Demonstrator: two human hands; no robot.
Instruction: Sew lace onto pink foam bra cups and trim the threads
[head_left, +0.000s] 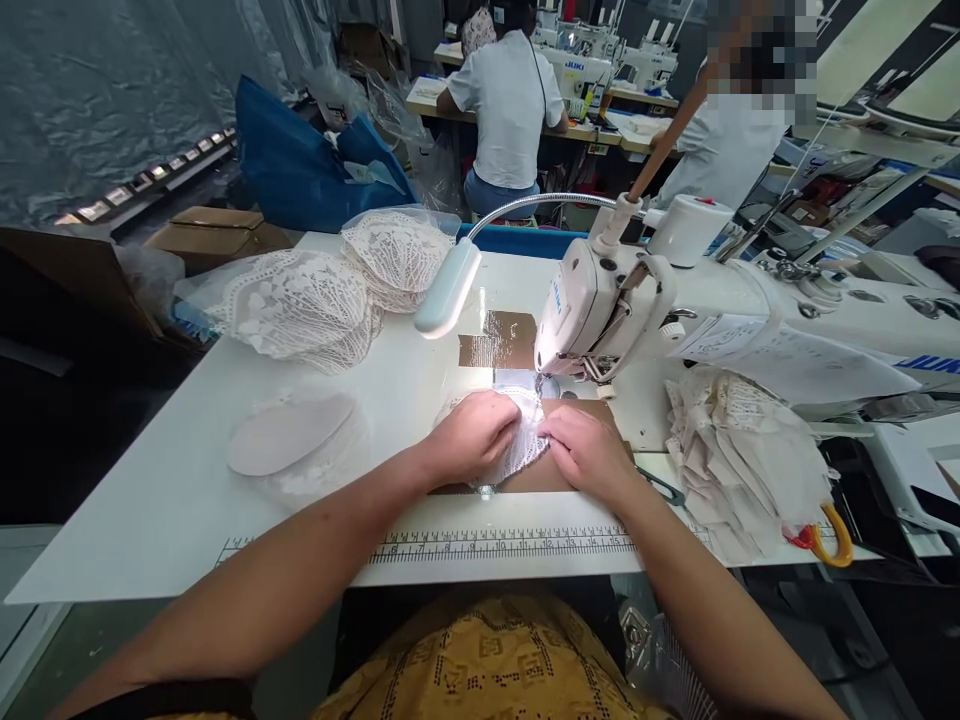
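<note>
A white lace piece [525,448] lies under the needle area of the white sewing machine [574,305]. My left hand [474,432] rests on the lace's left side, its fingers curled and pressed together on the fabric. At the lace's right edge, my right hand [585,448] pinches the border between thumb and fingers. Both hands sit just in front of the presser foot, which is partly hidden by the machine head. Brown tape or board [536,482] shows on the table beneath the lace.
Lace stacks [300,305] lie at the back left, pale oval pads [292,435] nearer. Layered fabric pieces [739,450] are heaped at right beside orange-handled scissors [832,537]. A lamp [448,288] arches over the white table [165,500]. Two people in white shirts sit beyond.
</note>
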